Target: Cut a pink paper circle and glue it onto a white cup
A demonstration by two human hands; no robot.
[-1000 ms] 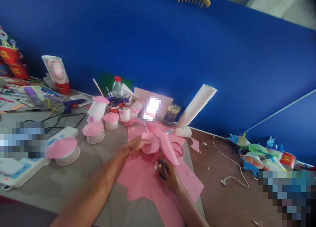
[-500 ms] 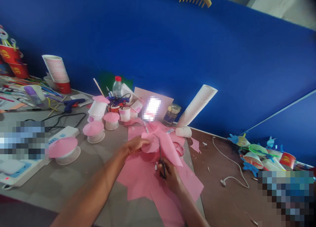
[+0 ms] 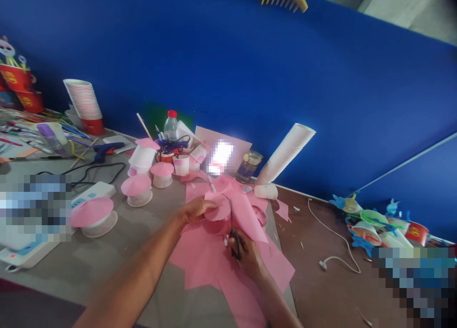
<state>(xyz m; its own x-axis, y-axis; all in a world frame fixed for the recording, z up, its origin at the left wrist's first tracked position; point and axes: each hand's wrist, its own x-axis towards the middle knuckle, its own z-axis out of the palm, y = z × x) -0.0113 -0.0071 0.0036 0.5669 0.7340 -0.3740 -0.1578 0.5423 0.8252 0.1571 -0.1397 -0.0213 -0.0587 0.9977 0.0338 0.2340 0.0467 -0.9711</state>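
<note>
1. The flap of pink paper (image 3: 250,221) has just swung slightly toward 3 o'clock, beside the scissors (image 3: 233,237).
2. Right hand (image 3: 248,259) is closed round the scissors, whose blades sit in the paper; their opening is too small to tell.
3. Left hand (image 3: 195,210), half closed, holds the paper's rounded edge at 10 o'clock.
4. Counted: four pink-topped cups (image 3: 136,185), one glue gun (image 3: 107,150), one bottle (image 3: 170,126).

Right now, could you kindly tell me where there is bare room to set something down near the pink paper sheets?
Bare grey tabletop shows between the pink-topped white cups and your left forearm. Bare brown tabletop shows between the pink paper and the thin white cable. It is crowded along the blue wall, around the clear plastic bottle.
</note>
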